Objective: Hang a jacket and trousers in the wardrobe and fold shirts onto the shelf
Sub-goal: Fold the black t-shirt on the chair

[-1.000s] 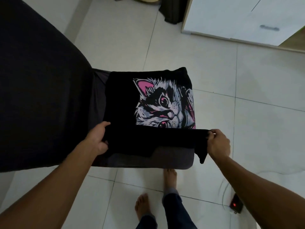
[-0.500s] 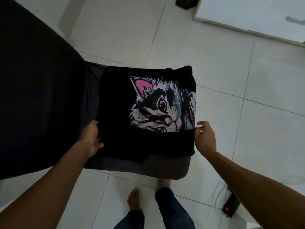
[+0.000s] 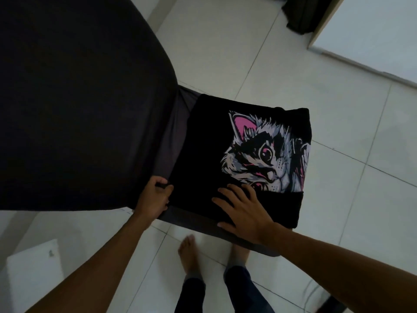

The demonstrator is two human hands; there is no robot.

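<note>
A black T-shirt (image 3: 203, 141) with a grey and pink cat print lies folded on the dark seat (image 3: 173, 132) of a chair. Its near hem is folded up over the bottom of the print. My left hand (image 3: 155, 197) pinches the shirt's near left corner. My right hand (image 3: 243, 211) lies flat, fingers spread, on the folded-up hem just below the cat's face.
The chair's wide dark backrest (image 3: 74, 98) fills the left side. A white wardrobe (image 3: 370, 30) stands at the top right with dark cloth (image 3: 302, 12) hanging beside it. White tiled floor (image 3: 237, 53) surrounds the chair. My bare feet (image 3: 188, 251) stand just under the seat's near edge.
The near hem has been folded up onto the shirt. My right hand let go of the right edge and moved left to press flat on the fold. My left hand stays at the left corner.
</note>
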